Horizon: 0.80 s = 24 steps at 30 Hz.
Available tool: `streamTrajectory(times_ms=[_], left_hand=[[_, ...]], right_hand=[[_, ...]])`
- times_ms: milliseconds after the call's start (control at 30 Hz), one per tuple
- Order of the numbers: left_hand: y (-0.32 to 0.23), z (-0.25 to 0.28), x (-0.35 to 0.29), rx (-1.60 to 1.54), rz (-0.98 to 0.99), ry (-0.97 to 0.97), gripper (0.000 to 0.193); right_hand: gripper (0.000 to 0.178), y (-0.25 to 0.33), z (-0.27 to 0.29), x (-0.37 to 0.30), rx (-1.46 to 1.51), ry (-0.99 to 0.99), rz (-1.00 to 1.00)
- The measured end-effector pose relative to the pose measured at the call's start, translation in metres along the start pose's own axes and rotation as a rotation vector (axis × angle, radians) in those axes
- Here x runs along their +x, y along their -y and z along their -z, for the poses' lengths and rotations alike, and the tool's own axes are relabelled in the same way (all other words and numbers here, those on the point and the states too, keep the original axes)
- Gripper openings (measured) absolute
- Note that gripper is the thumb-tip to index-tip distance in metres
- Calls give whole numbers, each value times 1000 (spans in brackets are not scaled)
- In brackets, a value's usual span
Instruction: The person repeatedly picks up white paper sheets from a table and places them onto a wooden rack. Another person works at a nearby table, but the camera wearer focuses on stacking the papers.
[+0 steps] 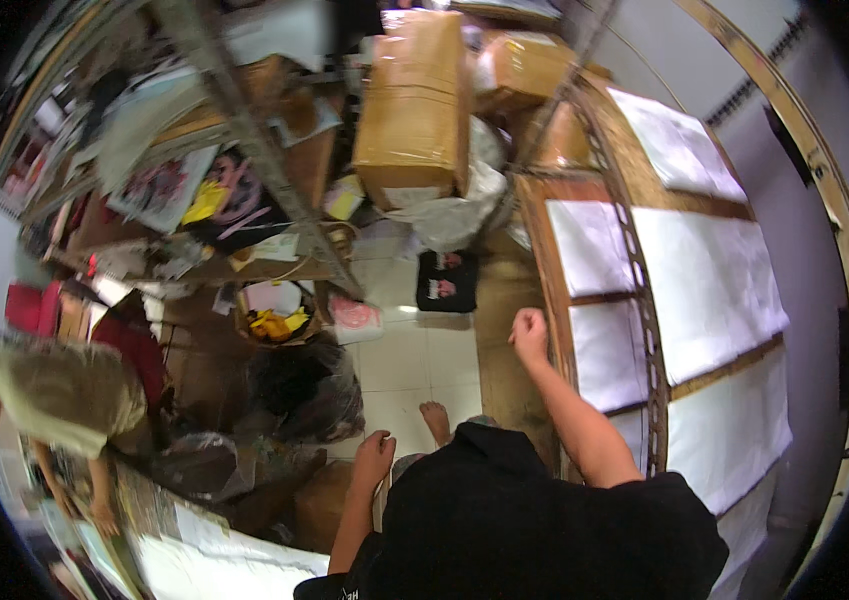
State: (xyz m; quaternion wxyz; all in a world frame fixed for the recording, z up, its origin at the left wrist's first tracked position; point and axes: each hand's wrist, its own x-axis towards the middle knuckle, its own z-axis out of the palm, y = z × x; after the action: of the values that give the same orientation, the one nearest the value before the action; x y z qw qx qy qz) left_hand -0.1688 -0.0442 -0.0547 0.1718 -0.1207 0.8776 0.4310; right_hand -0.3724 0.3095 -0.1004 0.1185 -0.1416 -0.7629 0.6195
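My right hand (528, 330) is raised over the wooden edge of a long bench at my right, its fingers curled into a loose fist with nothing seen in it. White sheets (599, 340) lie in rows along that bench, the nearest just right of my hand. By my side hangs my left hand (375, 455), fingers curled in, apparently holding nothing. A black plastic bag (304, 390) is nearest to it. Ahead on the tiled floor lies a folded black cloth with a pink print (446, 281). My bare foot (434, 420) shows below.
A large taped cardboard box (412, 110) stands ahead on white plastic wrapping. Left of it, a metal-framed rack (274, 170) carries prints and clutter. A round container (279, 315) holds yellow pieces. Another person (69, 395) leans over a table at far left.
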Motion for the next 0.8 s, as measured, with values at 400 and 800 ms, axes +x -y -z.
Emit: streamTrajectory(times_ms=[400,800], left_hand=[[-15,114,-156,-243,-123,-630,27],[99,124,-352,420,475,-1207,41]], right_hand=[[36,-101,-49,-216,-665,1338,-5],[30,-45,-143,-260,-715,1367,-235]])
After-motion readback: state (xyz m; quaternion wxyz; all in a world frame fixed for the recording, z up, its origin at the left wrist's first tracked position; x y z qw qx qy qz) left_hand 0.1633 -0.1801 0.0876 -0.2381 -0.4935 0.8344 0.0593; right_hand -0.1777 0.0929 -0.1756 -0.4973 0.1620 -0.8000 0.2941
